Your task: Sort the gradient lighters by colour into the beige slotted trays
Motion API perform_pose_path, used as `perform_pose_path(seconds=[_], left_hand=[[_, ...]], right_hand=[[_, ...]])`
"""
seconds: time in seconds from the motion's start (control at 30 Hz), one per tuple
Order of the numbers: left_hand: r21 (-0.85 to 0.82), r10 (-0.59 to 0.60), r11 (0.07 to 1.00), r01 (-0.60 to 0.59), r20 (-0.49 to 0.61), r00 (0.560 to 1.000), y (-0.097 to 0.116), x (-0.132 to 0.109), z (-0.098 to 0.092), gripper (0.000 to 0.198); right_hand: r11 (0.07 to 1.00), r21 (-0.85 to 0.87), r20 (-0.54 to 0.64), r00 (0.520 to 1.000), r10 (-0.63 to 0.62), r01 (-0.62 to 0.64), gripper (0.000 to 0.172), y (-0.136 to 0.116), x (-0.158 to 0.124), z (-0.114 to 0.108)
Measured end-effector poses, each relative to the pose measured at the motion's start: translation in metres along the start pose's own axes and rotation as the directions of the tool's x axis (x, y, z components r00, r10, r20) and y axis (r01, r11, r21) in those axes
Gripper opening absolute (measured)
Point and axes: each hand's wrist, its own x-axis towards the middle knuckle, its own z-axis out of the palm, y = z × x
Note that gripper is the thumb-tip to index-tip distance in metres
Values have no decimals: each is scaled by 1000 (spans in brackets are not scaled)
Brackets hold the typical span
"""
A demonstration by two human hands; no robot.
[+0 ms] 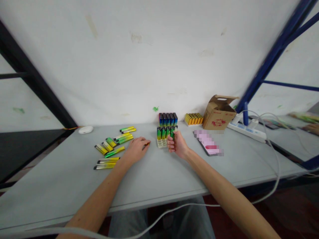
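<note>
My right hand (177, 145) is closed around a green lighter at the right end of a row of green-yellow lighters (163, 133). These stand upright in a pale tray (162, 144), whose front slots show bare. Behind it is a block of blue lighters (168, 119). My left hand (137, 149) rests on the table, its fingers closed on a dark lighter with an orange end (146, 144). Left of that hand, several green and yellow lighters (114, 152) lie flat in loose groups.
On the grey table (154, 179) are yellow lighters (193, 118), an open cardboard box (217, 116), a phone (207, 142), a power strip (249, 130) and a white oval object (85, 129). A white cable (278, 166) crosses the right side and front edge.
</note>
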Motion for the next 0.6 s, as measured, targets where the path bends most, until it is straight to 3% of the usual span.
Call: perform_pose_path(seconds=[0.4, 0.5, 0.6], left_hand=[[-10, 18, 1000, -19, -31, 999, -4, -1, 6, 31], [-21, 15, 1000, -16, -40, 999, -6, -1, 7, 31], [-16, 22, 1000, -23, -42, 999, -6, -1, 7, 31]], right_hand=[[1000, -11, 23, 999, -23, 23, 32, 0, 1, -1], [994, 5, 36, 993, -114, 114, 41, -6, -1, -4], [961, 7, -1, 961, -276, 276, 34, -18, -4, -12]])
